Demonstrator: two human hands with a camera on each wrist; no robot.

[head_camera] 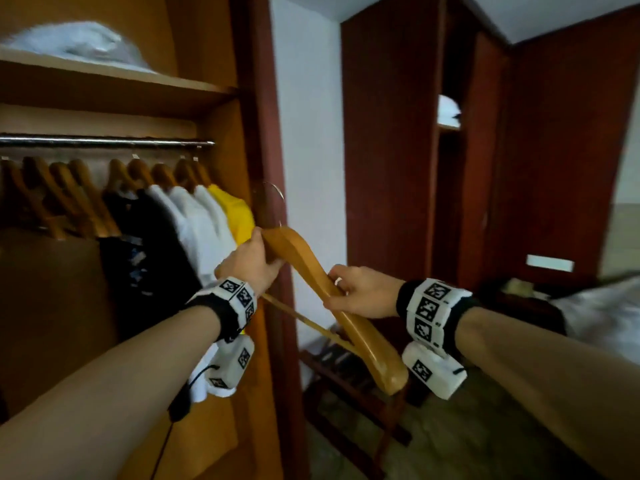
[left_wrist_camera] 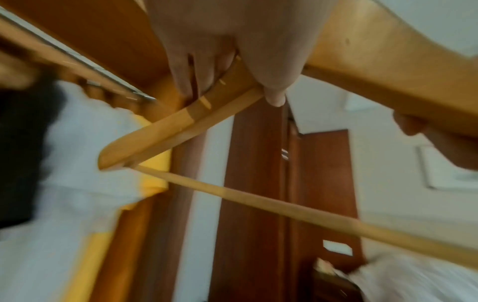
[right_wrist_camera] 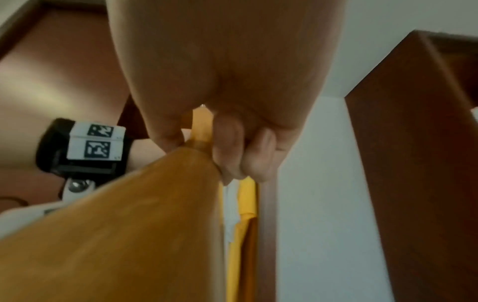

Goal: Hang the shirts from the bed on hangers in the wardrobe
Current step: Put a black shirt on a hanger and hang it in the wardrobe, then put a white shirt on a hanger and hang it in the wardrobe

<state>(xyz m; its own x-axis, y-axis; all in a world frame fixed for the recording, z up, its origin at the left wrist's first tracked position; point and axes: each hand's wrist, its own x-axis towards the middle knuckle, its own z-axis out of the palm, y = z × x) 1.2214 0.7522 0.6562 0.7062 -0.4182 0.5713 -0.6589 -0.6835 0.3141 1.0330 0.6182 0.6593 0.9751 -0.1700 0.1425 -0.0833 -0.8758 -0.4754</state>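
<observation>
Wardrobe rail (head_camera: 104, 143) carries five hung shirts (head_camera: 194, 220); left hand (head_camera: 254, 259) and right hand (head_camera: 360, 292) each grasp one bare wooden hanger (head_camera: 311, 268).

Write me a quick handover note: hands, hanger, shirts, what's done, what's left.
Left hand grips the empty wooden hanger near its hook end; right hand grips one arm of it.
On the wardrobe rail: dark, white and yellow shirt already hung, with bare hangers to their left.
The bed is off to the right, blurred; shirts there cannot be made out.
Left: carry this hanger to the bed, dress it, hang it.
</observation>
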